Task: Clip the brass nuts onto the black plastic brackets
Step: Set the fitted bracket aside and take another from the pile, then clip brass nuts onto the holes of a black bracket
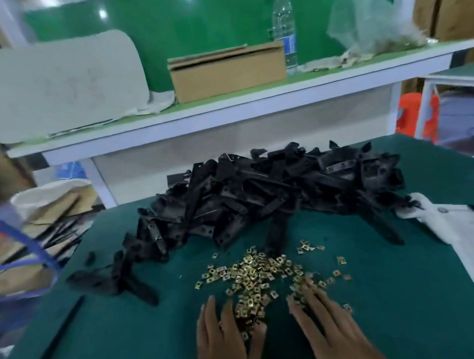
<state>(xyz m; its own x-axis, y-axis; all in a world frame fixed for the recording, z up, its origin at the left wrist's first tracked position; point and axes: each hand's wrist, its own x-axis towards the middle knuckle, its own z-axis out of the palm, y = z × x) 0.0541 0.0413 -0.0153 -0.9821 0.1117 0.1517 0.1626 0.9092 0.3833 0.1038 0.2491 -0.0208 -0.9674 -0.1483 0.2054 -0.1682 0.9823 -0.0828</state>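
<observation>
Left hand and right hand at 6 o'clock, palms down, fingers spread flat, gripping nothing; flank brass nuts at centre of green mat, likely to herd scatter within reach. Black plastic brackets heaped at 12 o'clock, just beyond nuts, none clipped yet

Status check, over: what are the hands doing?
Left hand and right hand open, flat on brass nuts. Black brackets piled behind, untouched. Nothing in the way.
</observation>
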